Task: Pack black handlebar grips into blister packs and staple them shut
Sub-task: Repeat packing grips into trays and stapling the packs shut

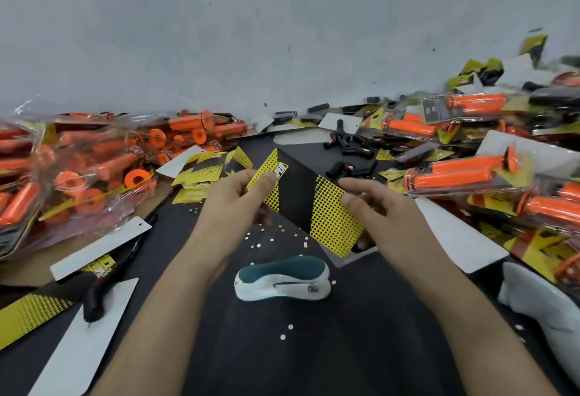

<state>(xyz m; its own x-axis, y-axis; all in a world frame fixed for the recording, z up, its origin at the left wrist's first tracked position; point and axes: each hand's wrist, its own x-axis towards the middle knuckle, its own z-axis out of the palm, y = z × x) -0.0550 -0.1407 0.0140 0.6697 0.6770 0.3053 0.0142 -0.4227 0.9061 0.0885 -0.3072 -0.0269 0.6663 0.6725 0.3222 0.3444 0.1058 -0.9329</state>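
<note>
Dark worktop filled the near view, with a pale grey wall behind its far edge. At the left edge lay a heap of orange grips in clear bags [78, 160]. Nearer the left front corner, white cards [94, 248] were scattered, and 1 black grip [97, 289] lay across them. Just right of the bags sat a loose pile of yellow-and-black printed cards [204, 169].

Over the middle of the worktop, 2 bare hands held 1 yellow-and-black backing card [301, 204], tilted, clear of the surface. The left hand [232, 194] pinched the card's far left end, thumb on top and fingers curled beneath. The right hand [386, 210] pinched the near right edge, thumb on the printed face, 1 fingertip showing below, the other fingers spread loosely above.

Below the card, near the front edge, a white-and-teal stapler [282, 279] lay on the worktop, touched by neither hand. Small paper punch dots [282, 337] were sprinkled around it.

Beyond the right hand, toward the far edge, the loose black handlebar grips [348, 147] lay in a small cluster, well apart from both hands. Along the right edge, blister packs [455, 172] holding orange grips were piled up, and something white and soft [539, 301] sat at the right front corner.
</note>
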